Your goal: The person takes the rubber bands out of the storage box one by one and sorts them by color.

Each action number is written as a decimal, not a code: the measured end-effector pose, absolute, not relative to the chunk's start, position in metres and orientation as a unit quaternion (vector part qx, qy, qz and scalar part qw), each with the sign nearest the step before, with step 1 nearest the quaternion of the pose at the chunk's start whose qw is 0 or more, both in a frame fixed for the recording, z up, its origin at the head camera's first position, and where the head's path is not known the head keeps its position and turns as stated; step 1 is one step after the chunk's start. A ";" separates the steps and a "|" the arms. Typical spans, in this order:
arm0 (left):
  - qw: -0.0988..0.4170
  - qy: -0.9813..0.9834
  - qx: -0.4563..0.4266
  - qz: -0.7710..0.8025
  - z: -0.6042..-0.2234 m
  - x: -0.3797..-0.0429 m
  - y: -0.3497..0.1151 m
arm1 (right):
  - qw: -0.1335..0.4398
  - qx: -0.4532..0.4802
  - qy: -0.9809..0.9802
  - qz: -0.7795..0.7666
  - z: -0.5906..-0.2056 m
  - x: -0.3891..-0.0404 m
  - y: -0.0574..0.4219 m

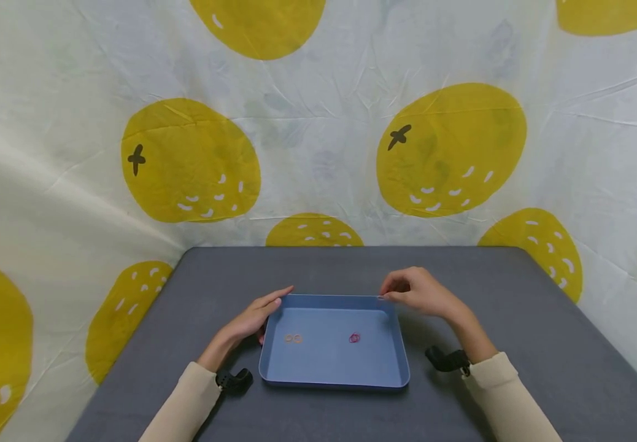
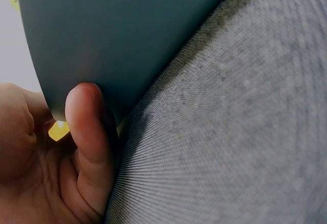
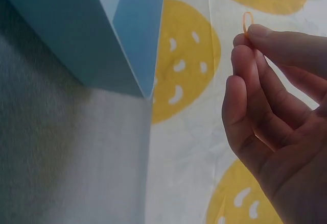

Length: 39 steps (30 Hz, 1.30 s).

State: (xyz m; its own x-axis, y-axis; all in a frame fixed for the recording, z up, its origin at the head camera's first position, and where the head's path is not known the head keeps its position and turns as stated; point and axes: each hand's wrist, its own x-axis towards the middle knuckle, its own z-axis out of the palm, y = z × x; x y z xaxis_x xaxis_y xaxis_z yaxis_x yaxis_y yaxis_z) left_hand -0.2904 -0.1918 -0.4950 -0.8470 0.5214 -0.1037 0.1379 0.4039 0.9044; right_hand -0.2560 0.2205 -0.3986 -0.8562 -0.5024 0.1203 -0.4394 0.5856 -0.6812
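Two cream sleeves (image 1: 180,405) flank the near side of the tray (image 1: 332,376) on the desk (image 1: 324,417). By the tray's far right corner, the right hand (image 1: 420,293) pinches a thin orange band (image 3: 244,23) between thumb and forefinger, its other fingers loosely bent, wrist angled inward. The band looks feather-light, soft and springy, easy to fumble; one edge seems the best hold. The left hand (image 1: 252,319) grips the tray's left side near the far corner. Inside the tray, tan rings (image 1: 293,338) lie left, red loops (image 1: 354,337) right of centre.

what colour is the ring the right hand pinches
The ring is orange, clearest in the right wrist view.
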 end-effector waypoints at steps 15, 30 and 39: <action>0.190 0.813 0.209 0.509 -0.495 -0.287 -0.194 | 0.018 -0.240 0.897 -0.371 -0.404 -0.263 0.252; 0.190 0.815 0.210 0.505 -0.494 -0.290 -0.191 | 0.045 -0.231 0.892 -0.386 -0.413 -0.270 0.276; 0.194 0.812 0.209 0.509 -0.494 -0.291 -0.192 | 0.057 -0.211 0.892 -0.395 -0.422 -0.277 0.294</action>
State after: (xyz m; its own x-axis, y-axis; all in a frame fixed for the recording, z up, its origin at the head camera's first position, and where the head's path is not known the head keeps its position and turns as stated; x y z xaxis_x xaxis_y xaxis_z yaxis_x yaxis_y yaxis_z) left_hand -0.2906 -0.1921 -0.4941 -0.8366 0.5381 -0.1027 0.1422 0.3944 0.9079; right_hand -0.2774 0.2940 -0.4216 -0.9043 -0.4219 0.0657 -0.3323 0.5989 -0.7286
